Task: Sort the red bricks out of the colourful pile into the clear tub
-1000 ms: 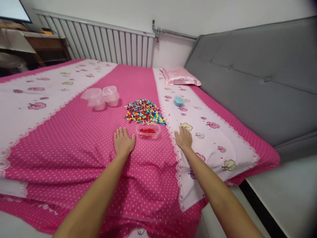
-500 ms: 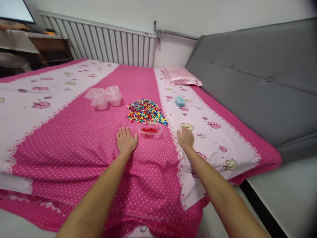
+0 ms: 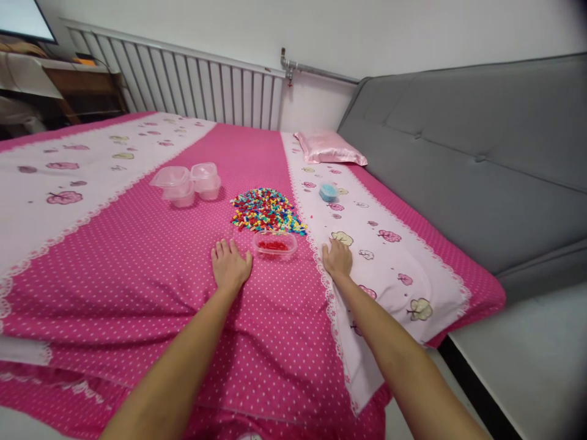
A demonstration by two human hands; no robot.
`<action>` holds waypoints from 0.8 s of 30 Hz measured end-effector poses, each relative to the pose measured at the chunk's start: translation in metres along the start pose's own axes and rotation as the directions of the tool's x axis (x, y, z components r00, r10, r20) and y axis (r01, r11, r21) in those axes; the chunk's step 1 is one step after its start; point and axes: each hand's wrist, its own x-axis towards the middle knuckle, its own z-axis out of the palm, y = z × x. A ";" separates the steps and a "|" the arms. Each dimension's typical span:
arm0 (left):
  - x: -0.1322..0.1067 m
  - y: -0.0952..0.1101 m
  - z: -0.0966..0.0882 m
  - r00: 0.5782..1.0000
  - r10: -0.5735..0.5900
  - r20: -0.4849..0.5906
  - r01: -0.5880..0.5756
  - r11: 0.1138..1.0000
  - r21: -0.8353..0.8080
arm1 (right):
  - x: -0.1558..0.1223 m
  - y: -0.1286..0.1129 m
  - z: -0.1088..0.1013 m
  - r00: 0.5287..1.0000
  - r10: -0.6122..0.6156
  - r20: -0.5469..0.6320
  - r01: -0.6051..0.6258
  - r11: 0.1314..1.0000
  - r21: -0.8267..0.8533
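Observation:
My left hand [image 3: 230, 265] rests flat on the pink dotted bedspread [image 3: 151, 269], fingers spread and nothing in it. On the white printed strip, my right hand [image 3: 338, 258] lies palm down with its fingers outstretched, also holding nothing. Between the two hands stands a clear plastic container [image 3: 275, 250] with small red pieces [image 3: 273, 245] inside. Just behind it spreads a pile of small multicoloured pieces [image 3: 266, 209], red, yellow, blue, green and white. Beyond my right hand sits a small container with light blue contents [image 3: 328, 192].
Several stacked clear containers [image 3: 178, 186] stand left of the pile. A pink satin pillow [image 3: 329, 146] lies at the far right, beside the grey padded headboard [image 3: 458, 146]. Behind the bed is a white radiator [image 3: 192, 85]. A person's arm [image 3: 21, 48] shows at the desk, far left.
The view has shifted slightly, so everything sits a little lower and further left in the picture. Both hands stay in place on the bed.

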 end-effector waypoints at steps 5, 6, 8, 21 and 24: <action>0.002 -0.001 0.001 1.000 -0.001 0.009 0.001 1.000 -0.011 | 0.003 -0.001 0.001 1.000 0.026 -0.009 -0.026 1.000 -0.004; 0.003 -0.001 0.001 1.000 -0.002 0.013 0.002 1.000 -0.014 | 0.003 -0.001 0.001 1.000 0.030 -0.007 -0.030 1.000 -0.004; 0.003 0.000 0.000 1.000 -0.005 0.020 0.006 1.000 -0.022 | 0.002 -0.002 0.001 0.999 0.033 -0.005 -0.033 0.999 -0.002; 0.114 -0.035 -0.029 0.960 -0.115 0.254 0.176 0.958 -0.229 | 0.088 -0.028 -0.021 0.934 0.063 0.352 -0.164 0.950 0.266; 0.169 -0.044 -0.023 0.953 -0.181 0.243 0.253 0.917 -0.309 | 0.124 -0.067 -0.027 0.889 -0.191 0.417 -0.004 0.906 0.424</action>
